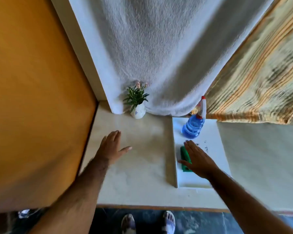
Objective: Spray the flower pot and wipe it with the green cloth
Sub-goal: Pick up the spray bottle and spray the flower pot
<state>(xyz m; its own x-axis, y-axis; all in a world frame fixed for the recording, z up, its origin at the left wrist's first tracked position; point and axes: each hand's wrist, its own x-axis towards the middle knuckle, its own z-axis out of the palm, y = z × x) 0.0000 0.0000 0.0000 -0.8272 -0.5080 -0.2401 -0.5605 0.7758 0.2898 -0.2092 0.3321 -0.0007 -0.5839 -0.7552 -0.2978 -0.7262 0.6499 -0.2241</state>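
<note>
Flower pot [138, 112], white with a green plant, stands at the back of the pale counter [139, 166], against the white curtain [159, 56]. Blue spray bottle [194, 124] and folded green cloth [184, 159] sit on a white board [210, 142] to its right. Left hand [111, 148] hovers flat and released over bare counter; right hand [199, 162], fingers extended and grasping nothing, partly covers the cloth.

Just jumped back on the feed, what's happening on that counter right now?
A person stands at the counter with both hands open and holding nothing. The right hand hovers over the green cloth on a white board, just short of the blue spray bottle. The left hand hovers above bare counter. The flower pot stands untouched at the back by the curtain.
</note>
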